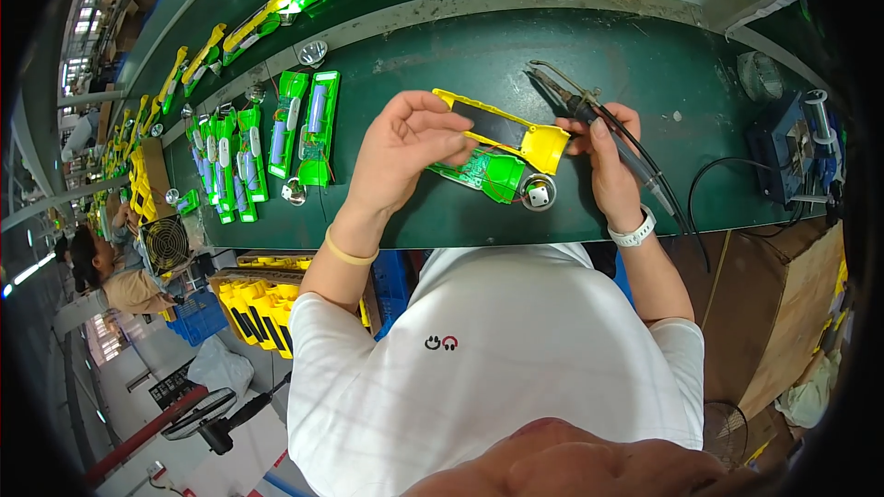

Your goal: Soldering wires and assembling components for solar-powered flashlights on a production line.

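Observation:
A yellow casing (pixel 543 146) with a dark panel lies at a slant on the green bench. Just in front of it is a green casing half (pixel 502 177) with a circuit board and thin wires, and a round lamp head (pixel 538 192) sits at its right end. My left hand (pixel 405 143) hovers at the casings' left end, fingers curled and thumb and forefinger pinched; whatever they hold is too small to make out. In my right hand (pixel 610 161) is a soldering iron (pixel 582 110), its tip pointing away, up and left. That hand's fingertips are close to the yellow casing.
Several green lamp halves (pixel 316 124) with batteries line the bench's left side. Yellow-and-green lamps (pixel 258 23) run along the far rail. A blue machine with a solder spool (pixel 787 147) stands right. A box of yellow casings (pixel 258 313) and a co-worker (pixel 124 271) are at left.

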Available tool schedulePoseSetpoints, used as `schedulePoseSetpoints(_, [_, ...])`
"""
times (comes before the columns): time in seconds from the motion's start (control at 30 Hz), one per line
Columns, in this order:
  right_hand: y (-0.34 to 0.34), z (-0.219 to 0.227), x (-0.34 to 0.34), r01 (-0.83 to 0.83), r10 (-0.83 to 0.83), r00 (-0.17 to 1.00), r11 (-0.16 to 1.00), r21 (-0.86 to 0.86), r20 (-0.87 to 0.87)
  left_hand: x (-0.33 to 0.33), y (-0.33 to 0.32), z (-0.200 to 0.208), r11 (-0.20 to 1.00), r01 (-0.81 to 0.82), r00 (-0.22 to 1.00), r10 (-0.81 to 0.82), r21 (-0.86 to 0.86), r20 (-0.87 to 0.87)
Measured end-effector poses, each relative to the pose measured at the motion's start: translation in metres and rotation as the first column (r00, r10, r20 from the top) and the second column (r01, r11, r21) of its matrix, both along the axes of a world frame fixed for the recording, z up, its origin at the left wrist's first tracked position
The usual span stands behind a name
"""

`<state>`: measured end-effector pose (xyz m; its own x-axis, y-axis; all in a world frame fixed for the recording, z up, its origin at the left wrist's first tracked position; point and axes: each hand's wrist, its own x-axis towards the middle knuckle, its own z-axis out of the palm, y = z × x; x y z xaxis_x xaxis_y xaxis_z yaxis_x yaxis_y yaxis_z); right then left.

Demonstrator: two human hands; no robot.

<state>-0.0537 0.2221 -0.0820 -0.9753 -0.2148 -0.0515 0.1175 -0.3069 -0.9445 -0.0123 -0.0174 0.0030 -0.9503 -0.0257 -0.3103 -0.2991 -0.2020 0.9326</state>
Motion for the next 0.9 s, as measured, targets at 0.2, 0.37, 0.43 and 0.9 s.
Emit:
schedulePoseSetpoints(0.2, [-0.002, 0.021, 0.007, 0.065, -0.065, 0.998, 0.995, -0.081, 0.007, 0.013, -0.019, -0.017, 0.993, -0.113, 0.993, 0.114, 0.025, -0.037])
schedulePoseSetpoints(0.37, [-0.028, 0.031, 0.016, -0.019, 0.023, 0.999, 0.996, -0.092, 0.042, -0.008, -0.038, -0.024, 0.733, -0.046, 0.96, -0.154, -0.679, -0.232])
schedulePoseSetpoints(0.43, [-0.037, 0.023, 0.017, -0.043, 0.044, 0.999, 0.998, -0.044, 0.024, -0.02, -0.045, -0.025, 0.586, -0.021, 0.914, -0.318, -0.81, -0.254])
schedulePoseSetpoints(0.9, [-0.049, 0.012, 0.015, -0.079, 0.11, 0.986, 0.968, 0.237, -0.121, -0.043, -0.045, -0.02, 0.2, 0.164, 0.744, -0.668, -0.966, -0.012])
